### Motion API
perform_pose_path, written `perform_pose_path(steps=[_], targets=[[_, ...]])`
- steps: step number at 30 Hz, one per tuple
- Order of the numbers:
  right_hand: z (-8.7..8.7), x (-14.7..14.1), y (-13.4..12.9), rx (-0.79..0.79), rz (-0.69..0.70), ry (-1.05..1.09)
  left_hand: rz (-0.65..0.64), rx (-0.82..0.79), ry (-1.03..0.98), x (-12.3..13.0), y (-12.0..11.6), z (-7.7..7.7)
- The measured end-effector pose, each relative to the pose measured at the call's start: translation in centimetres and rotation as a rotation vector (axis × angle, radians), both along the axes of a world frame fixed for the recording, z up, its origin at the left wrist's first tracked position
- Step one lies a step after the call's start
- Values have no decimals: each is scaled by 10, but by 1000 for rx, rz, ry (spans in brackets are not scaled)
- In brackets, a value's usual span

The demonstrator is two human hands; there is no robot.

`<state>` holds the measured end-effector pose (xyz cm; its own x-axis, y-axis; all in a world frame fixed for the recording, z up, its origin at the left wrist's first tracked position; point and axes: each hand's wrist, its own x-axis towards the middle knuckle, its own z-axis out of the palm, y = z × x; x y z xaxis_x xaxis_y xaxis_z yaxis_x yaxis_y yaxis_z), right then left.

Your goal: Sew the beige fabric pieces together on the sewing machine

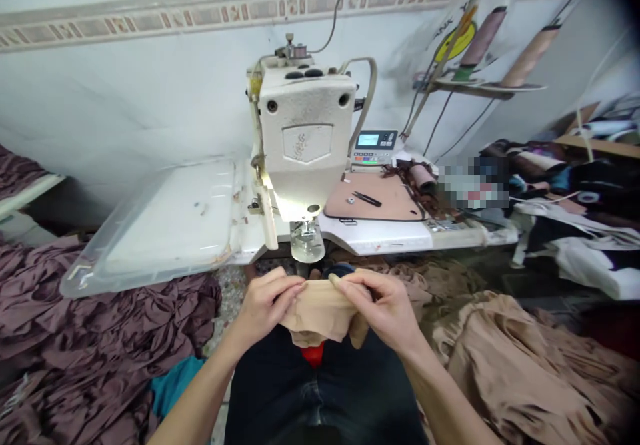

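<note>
A piece of beige fabric (320, 308) is held stretched between my two hands, above my lap. My left hand (270, 302) pinches its left end between thumb and fingers. At the other end, my right hand (383, 302) grips the upper edge in the same way. The lower part of the cloth hangs loose in folds. Just beyond the fabric stands a white sewing machine (305, 138), its lamp lit over the needle area. Its small metal sewing bed (307, 245) lies straight ahead of my hands, apart from the cloth.
A clear plastic lid or tray (150, 232) lies left of the machine. Thread snips (367, 198) rest on a pink mat (400, 195) at right. Piles of mauve fabric (100, 325) and beige fabric (525, 365) flank me. Thread cones (483, 42) stand on a rack at upper right.
</note>
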<state>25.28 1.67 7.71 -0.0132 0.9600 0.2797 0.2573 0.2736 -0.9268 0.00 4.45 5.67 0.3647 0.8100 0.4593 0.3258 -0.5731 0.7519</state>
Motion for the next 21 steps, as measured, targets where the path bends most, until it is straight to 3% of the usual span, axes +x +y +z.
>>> perform_pose_path(steps=[3, 7, 12, 18, 21], targets=[[9, -4, 3, 60, -38, -1, 44, -153, -68, 0, 3, 4], [11, -6, 8, 20, -48, 47, 40, -430, -183, 0, 5, 8], [3, -6, 14, -58, -79, 115, 49, -377, -164, 1, 9, 16], [-15, -8, 30, -187, -101, 352, 237, -337, -88, 11, 16, 24], [-21, -6, 39, -231, -108, 471, 283, -395, -152, 18, 21, 31]])
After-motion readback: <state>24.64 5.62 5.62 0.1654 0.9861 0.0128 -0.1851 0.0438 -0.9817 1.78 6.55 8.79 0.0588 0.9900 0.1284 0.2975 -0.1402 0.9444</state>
